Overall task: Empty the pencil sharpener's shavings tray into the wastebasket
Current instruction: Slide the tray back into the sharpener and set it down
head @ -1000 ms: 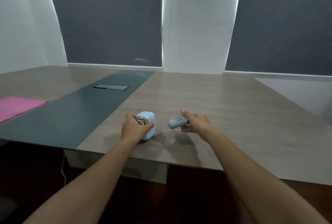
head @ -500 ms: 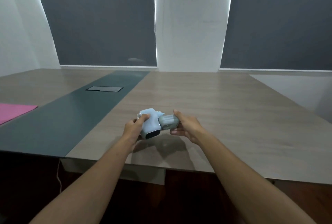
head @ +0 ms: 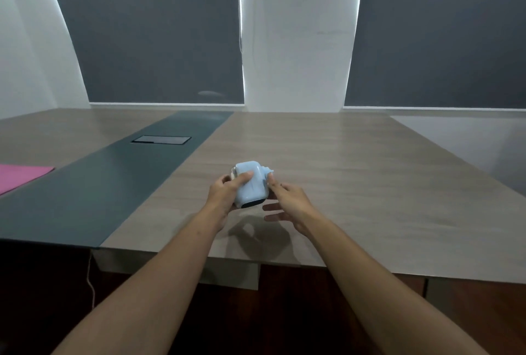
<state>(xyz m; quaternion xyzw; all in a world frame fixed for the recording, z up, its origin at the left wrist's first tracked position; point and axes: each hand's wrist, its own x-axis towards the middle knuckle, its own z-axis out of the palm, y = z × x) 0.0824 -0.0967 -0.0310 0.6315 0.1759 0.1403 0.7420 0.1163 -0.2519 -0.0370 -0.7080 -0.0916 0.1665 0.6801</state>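
The light blue pencil sharpener (head: 251,183) is held tilted a little above the wooden table (head: 364,201), near its front edge. My left hand (head: 225,195) grips its left side, thumb across the top. My right hand (head: 287,205) is at its right side: the thumb tip touches the body and the other fingers are spread apart below it. The shavings tray does not show as a separate piece; only a dark panel is visible at the sharpener's lower end. No wastebasket is in view.
A dark grey strip (head: 99,186) with a flush cable hatch (head: 161,139) runs down the table on the left. A pink sheet (head: 20,176) lies at the far left edge. A thin cord (head: 91,283) hangs under the table. Blinds cover the windows behind.
One second ago my right hand held the greyish tray apart from the sharpener. It then brought the tray against the body; now the tray is out of sight and the right fingers have spread.
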